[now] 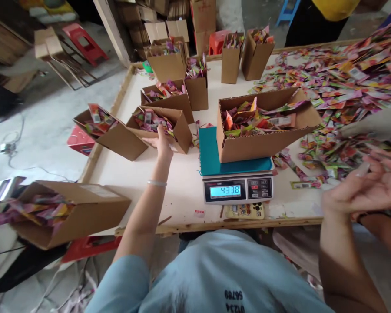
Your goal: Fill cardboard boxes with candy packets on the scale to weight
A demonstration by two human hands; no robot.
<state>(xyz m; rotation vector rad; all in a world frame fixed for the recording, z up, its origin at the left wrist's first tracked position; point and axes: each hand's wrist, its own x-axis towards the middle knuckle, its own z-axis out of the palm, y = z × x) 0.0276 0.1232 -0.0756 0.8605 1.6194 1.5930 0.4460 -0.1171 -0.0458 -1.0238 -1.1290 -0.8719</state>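
My left hand [163, 142] is against the near side of a cardboard box [184, 134] filled with small colourful packets, its thumb up near the rim and its fingers spread. On the right, my right hand [366, 184] hangs palm up with fingers apart and nothing visible in it, beside loose packets [332, 158]. Between my hands, a larger open box [254, 145] partly filled with packets rests on the teal plate [208, 152] of a digital scale [237, 190]. Its lit display shows the digits 4338.
More filled boxes stand at left [120, 141], at the back [231, 65] and at the lower left, tipped [94, 208]. A large packet pile [355, 74] covers the right side. A phone [246, 211] lies below the scale. Another person's forearm [382, 230] is beside my right wrist.
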